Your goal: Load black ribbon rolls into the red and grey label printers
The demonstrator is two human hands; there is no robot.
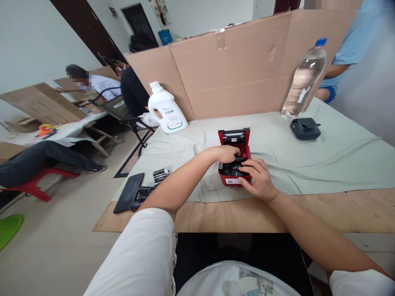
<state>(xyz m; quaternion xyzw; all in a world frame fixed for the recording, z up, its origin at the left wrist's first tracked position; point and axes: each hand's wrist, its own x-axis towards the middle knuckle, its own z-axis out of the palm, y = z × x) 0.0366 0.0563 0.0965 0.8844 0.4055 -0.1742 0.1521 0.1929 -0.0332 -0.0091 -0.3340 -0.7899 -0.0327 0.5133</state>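
A small red label printer (230, 181) stands on the cloth in front of me with its lid (233, 137) tipped up and back. A dark roller spans the inside of the lid. My left hand (228, 153) reaches into the open body from the left, its fingers curled down and their tips hidden in the compartment. Whatever they pinch there cannot be made out. At the right front corner, my right hand (258, 177) grips the printer, with the fingers over the black compartment (233, 168) and the thumb by the front wall.
Left of the printer lie several black rolls (160, 176) and a flat dark slab (129, 193) with a red edge. A white jug (168, 109), a water bottle (305, 82) and a black charger-like block (305, 128) stand farther back. A cardboard screen (231, 78) closes off the far side.
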